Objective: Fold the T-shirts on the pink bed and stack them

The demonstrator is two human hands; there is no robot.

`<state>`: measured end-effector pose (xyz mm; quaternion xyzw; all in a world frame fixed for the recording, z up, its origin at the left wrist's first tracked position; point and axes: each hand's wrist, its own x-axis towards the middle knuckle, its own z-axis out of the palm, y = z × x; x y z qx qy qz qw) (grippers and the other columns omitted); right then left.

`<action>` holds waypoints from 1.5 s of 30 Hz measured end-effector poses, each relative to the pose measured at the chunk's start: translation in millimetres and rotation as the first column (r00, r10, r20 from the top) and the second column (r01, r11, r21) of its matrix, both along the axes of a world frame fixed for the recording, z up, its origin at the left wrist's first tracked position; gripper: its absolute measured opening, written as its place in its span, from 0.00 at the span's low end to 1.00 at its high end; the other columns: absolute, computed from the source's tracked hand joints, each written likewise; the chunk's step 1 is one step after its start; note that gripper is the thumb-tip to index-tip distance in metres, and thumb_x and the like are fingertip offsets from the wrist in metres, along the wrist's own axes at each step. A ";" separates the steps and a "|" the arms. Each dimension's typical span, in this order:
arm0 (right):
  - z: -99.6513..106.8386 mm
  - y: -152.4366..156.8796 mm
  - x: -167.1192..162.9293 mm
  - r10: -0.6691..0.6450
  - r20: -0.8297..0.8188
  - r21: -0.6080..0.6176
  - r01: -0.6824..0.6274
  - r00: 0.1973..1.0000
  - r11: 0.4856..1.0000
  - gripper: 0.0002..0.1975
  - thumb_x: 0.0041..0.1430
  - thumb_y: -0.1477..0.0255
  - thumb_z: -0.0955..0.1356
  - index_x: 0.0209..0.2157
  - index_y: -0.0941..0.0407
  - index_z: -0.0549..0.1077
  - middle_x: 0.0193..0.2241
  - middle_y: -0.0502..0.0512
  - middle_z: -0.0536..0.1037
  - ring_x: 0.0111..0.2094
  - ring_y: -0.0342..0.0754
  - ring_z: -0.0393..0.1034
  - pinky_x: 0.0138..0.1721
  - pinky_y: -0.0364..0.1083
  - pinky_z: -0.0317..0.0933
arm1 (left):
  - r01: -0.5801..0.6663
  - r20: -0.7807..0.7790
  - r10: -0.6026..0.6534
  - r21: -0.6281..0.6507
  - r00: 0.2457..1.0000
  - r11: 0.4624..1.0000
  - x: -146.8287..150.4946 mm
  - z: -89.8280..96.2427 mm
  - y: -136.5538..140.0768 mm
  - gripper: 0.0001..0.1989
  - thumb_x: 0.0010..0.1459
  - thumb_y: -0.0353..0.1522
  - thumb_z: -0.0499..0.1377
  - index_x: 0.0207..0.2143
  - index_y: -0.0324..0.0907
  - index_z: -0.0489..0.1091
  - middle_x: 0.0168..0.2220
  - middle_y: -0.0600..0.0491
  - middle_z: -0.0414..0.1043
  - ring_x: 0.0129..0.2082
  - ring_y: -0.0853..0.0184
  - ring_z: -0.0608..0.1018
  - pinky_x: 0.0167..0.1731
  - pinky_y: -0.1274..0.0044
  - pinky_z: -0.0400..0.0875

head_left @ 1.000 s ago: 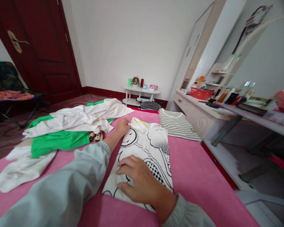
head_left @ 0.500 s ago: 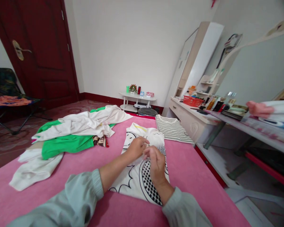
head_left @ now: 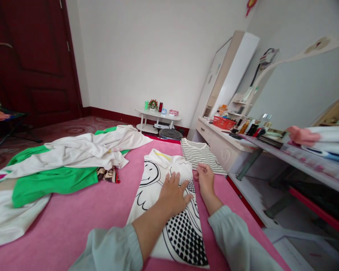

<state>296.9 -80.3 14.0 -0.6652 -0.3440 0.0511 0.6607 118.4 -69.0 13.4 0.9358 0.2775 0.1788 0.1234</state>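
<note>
Right hand (head_left: 205, 181) has moved beside the smiley-print shirt (head_left: 183, 229), fingers curled, grip unclear; left hand (head_left: 173, 195) spreads fingers across it.

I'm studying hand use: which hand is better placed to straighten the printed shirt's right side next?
Likely the right hand: it's by that side of the printed shirt, while the left hand is spread over it.

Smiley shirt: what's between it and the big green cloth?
Head view: a brown patterned cloth, then a strip of pink cover, between the green cloth and the shirt.
</note>
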 end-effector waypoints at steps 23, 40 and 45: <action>19.6 40.1 52.4 0.260 0.760 -0.611 0.519 0.596 0.597 0.11 0.55 0.72 0.62 0.32 0.54 0.77 0.33 0.57 0.79 0.36 0.50 0.72 0.30 0.43 0.53 | -0.008 0.009 0.009 -0.063 1.000 0.998 -2.1 5.4 0.2 0.31 0.61 0.52 0.44 0.61 0.51 0.60 0.66 0.46 0.49 0.67 0.52 0.48 0.64 0.57 0.38; -1.7 23.2 30.4 0.610 0.688 -0.712 0.201 0.393 0.673 0.26 0.68 0.66 0.51 0.64 0.59 0.55 0.65 0.59 0.54 0.65 0.52 0.46 0.63 0.60 0.42 | -0.012 0.014 0.012 -0.043 1.000 0.999 0.9 1.2 1.2 0.30 0.60 0.51 0.46 0.60 0.50 0.62 0.66 0.45 0.51 0.67 0.51 0.50 0.64 0.55 0.37; -6.9 37.8 39.9 0.546 0.725 -0.688 0.452 0.420 0.567 0.27 0.68 0.65 0.52 0.64 0.60 0.53 0.65 0.62 0.53 0.65 0.53 0.46 0.63 0.63 0.35 | -0.017 0.033 0.017 -0.016 0.999 1.000 0.6 0.7 0.1 0.29 0.61 0.51 0.46 0.59 0.50 0.63 0.65 0.44 0.53 0.66 0.51 0.52 0.63 0.54 0.40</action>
